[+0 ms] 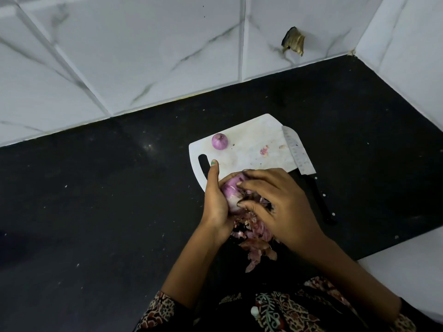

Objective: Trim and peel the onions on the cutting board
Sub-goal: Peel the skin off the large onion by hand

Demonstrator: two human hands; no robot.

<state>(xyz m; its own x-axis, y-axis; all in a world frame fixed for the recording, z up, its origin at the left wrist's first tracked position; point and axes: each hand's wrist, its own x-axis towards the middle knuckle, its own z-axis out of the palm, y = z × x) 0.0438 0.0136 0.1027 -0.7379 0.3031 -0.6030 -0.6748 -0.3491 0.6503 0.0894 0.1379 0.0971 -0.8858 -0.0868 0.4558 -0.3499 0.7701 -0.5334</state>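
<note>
My left hand [215,202] grips a purple onion [231,191] over the near edge of the white cutting board [251,142]. The fingertips of my right hand [278,202] pinch at the onion's skin on its right side. A second onion [219,141], round and purple, sits on the board's far left corner. A pile of onion peels [254,240] lies on the black counter below my hands, partly hidden by them. A knife [298,152] rests along the board's right edge, blade on the board, black handle on the counter.
A small onion scrap [264,150] lies on the board's middle. The black counter [96,200] spreads wide to the left. White marbled wall tiles rise behind, and a side wall stands at the right. A brown dry scrap [293,41] sticks on the back wall.
</note>
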